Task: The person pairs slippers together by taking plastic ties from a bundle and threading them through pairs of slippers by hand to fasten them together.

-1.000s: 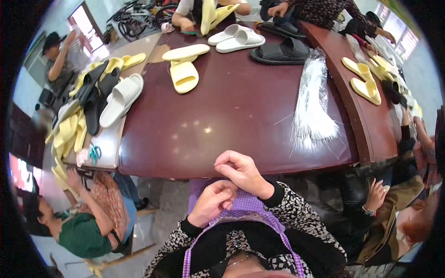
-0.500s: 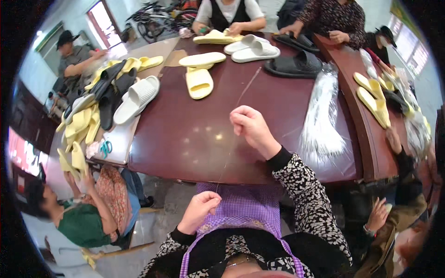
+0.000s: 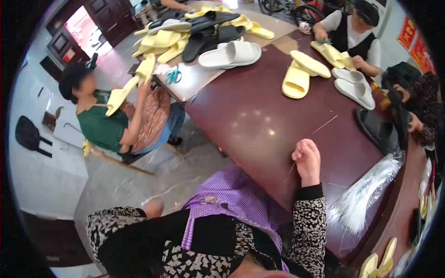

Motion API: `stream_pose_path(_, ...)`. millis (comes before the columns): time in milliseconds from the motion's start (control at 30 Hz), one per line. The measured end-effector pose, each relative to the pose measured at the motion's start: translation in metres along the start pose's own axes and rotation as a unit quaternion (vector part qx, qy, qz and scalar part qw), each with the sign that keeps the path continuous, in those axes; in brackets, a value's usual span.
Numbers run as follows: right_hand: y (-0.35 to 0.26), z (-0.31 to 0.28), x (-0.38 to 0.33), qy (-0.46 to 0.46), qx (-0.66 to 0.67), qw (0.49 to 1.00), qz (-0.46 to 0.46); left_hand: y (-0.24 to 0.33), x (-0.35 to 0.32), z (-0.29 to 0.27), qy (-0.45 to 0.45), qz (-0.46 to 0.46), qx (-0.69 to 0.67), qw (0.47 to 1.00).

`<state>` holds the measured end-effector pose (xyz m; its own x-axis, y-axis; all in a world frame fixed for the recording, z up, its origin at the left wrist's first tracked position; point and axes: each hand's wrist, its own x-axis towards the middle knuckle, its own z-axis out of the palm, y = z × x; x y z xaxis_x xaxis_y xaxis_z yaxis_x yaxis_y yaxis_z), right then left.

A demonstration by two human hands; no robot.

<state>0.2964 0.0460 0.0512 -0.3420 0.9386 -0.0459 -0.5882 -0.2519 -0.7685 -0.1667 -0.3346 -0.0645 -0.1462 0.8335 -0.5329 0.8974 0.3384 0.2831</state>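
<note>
Cannot tell the state of the fingers of the left hand [image 3: 154,208] at lower left — blurred, and partly behind the patterned sleeve [image 3: 111,227]. Holds the right hand [image 3: 307,160] right of centre, over the dark red table [image 3: 222,106], with fingers curled in, apparently gripping a thin pale strand [image 3: 326,123] slanting out above and below the fist. Cannot make out the pinch itself, nor the strand's lower end against the glossy top. Judging by this, seems busy with handling one strand, apart from the film-wrapped bundle [image 3: 366,194] at lower right. Would call next for a steady grip and for bringing the left hand to the strand's lower part. Shows a yellow pair of slippers [image 3: 371,266] cut off at bottom right; farther away, a white pair [image 3: 354,88] at upper right, a slipper heap [image 3: 199,41] with hidden lower layers at top — and, beyond, only a co-worker's forearm [image 3: 178,4].
</note>
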Motion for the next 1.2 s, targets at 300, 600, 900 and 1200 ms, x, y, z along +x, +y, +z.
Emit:
stream_pose_path(300,-0.005,-0.006,0.005,0.006,0.038,0.999,0.008,-0.036,-0.018,0.019,0.026,-0.04,0.076,0.996)
stream_pose_path(600,-0.002,-0.006,-0.002,0.041,0.064,0.997,0.003,-0.029,0.103,-0.01,0.131,0.046,0.143,0.98)
stream_pose_path(900,-0.007,-0.004,0.001,0.042,0.021,0.999,-0.006,-0.021,0.149,-0.034,0.202,0.099,0.214,0.951)
stream_pose_path(1200,-0.007,-0.003,-0.002,0.04,-0.013,0.999,-0.007,-0.016,0.169,-0.03,0.256,0.142,0.263,0.919)
